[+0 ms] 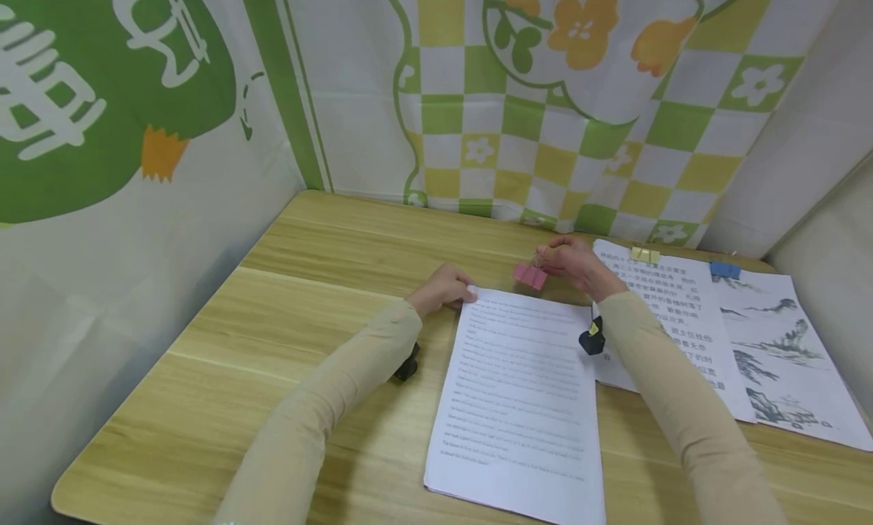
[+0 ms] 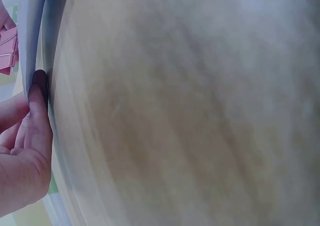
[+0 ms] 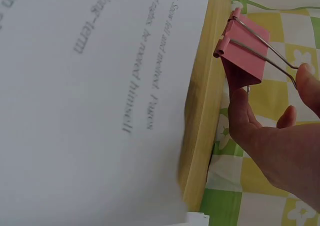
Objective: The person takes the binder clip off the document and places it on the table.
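A stack of printed paper lies on the wooden table in front of me. At its top left corner my left hand pinches the sheets between thumb and fingers; the left wrist view shows the paper edge in that grip. Just beyond the top edge, my right hand holds a pink binder clip by its wire handles. In the right wrist view the clip has its thumb and fingers on opposite handles, with its mouth toward the paper side.
To the right lie a text sheet with a yellow binder clip and a landscape print with a blue binder clip. Patterned cloth hangs behind the wooden table.
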Motion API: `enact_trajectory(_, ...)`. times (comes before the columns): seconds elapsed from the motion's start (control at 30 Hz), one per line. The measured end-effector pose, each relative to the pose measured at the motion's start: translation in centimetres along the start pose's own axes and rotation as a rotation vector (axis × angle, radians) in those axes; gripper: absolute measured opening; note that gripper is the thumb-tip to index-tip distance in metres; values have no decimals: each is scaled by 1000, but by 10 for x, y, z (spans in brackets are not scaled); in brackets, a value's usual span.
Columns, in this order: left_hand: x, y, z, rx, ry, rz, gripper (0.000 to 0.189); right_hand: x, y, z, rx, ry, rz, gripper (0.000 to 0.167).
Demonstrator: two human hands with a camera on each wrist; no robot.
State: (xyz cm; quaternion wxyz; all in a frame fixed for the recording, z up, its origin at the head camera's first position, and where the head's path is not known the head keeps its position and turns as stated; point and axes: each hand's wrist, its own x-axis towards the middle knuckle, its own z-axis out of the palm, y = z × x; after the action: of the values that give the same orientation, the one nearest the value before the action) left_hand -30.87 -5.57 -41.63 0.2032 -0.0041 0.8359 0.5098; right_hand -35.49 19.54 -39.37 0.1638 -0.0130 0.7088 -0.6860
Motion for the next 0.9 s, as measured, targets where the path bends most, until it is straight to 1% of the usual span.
enact_trajectory(0.03,1,-1,0,3,-1,-1,28,-2,-2,2,-9,7,-2,30)
enact_trajectory(0.07,3,-1,0,4,-3,-6,27,-7,-7,6,-47,36,20,27)
enact_trajectory(0.17,6,-2,0,1,-7,-7,25,-13,-15,9,-51,31,43,19)
enact_trajectory(0.23,7,-3,1,1,-8,-12,25,-15,-18,10,-50,32,67,18)
enact_trajectory(0.3,6,-3,1,-4,-11,-13,26,-14,-18,9,-67,41,88,16)
enact_trajectory(0.4,3,-2,1,-8,-7,-21,28,-12,-16,9,-126,68,106,14)
enact_trajectory(0.53,0,-2,0,1,-1,-12,29,-12,-11,6,-185,70,97,13)
enact_trajectory(0.67,-1,-3,-1,3,-9,-7,29,-10,-7,4,-237,71,95,13)
enact_trajectory(0.83,-2,-4,-1,-13,-15,-4,28,-6,-6,4,-303,106,161,13)
enact_trajectory(0.9,-2,-4,-2,-19,-14,-6,29,-5,-6,5,-315,111,169,13)
